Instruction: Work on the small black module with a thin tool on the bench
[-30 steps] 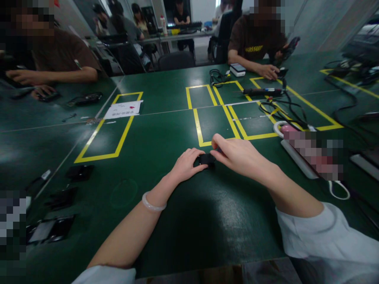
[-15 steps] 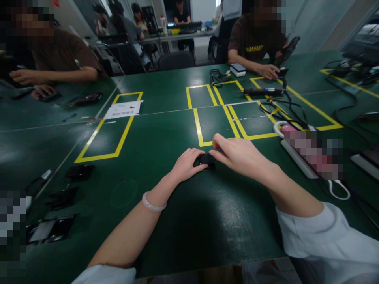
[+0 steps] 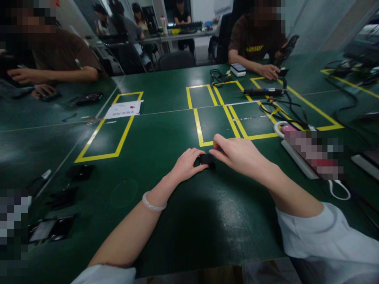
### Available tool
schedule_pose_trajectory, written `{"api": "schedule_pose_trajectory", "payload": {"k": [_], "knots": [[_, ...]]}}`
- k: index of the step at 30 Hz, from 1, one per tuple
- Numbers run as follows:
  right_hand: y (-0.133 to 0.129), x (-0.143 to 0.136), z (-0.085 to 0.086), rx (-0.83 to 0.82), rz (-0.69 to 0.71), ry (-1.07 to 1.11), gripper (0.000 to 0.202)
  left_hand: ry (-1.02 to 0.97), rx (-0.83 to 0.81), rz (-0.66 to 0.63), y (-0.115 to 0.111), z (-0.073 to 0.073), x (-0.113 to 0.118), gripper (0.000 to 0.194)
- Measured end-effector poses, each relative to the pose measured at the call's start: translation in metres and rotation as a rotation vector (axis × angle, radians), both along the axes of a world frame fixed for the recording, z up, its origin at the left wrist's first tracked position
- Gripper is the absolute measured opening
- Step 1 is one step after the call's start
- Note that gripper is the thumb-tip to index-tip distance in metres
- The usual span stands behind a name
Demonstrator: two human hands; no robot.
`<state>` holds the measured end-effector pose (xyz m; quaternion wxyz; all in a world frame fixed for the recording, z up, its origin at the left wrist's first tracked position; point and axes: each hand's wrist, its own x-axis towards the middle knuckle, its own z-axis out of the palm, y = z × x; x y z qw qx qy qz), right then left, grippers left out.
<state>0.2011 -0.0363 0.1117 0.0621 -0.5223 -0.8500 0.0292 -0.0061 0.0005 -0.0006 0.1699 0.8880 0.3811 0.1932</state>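
A small black boxy part (image 3: 206, 159) lies low at the table's middle, just in front of a yellow tape frame. My left hand (image 3: 187, 165) grips it from the left, thumb on the near side and fingers on the far side. At its right edge is my right hand (image 3: 237, 153), fingers curled and pinched together with the thumb pointing at the part. Whatever the right fingers hold is hidden behind them. What kind of part it is, I cannot make out.
On the green table (image 3: 166, 130), several black parts (image 3: 59, 197) lie at the left. A paper label (image 3: 123, 109) sits on yellow tape. At right are a black pen-shaped tool (image 3: 263, 92), cables (image 3: 296, 106) and a phone-like thing with a strap (image 3: 304, 161). Two co-workers sit opposite.
Both my hands stay in nearly the same place around the black part. The part looks very slightly turned between my fingers.
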Motion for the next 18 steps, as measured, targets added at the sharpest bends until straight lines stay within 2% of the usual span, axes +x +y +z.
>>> {"api": "schedule_pose_trajectory", "payload": {"k": [3, 11, 16, 18], "knots": [[0.0015, -0.0003, -0.0016, 0.008, -0.015, -0.04, 0.024, 0.001, 0.004, -0.003, -0.0002, 0.0001, 0.0001, 0.038], [-0.0011, 0.003, -0.0006, 0.006, 0.037, 0.036, 0.017, -0.004, -0.004, 0.001, -0.0009, 0.0002, -0.0001, 0.037], [-0.0012, -0.0001, 0.0008, 0.001, 0.008, -0.021, 0.027, 0.005, -0.003, 0.002, -0.0003, 0.0002, -0.0003, 0.037], [-0.0002, 0.0008, -0.0003, 0.004, 0.001, -0.039, 0.024, 0.005, -0.004, 0.002, -0.0001, 0.0002, -0.0004, 0.038]]}}
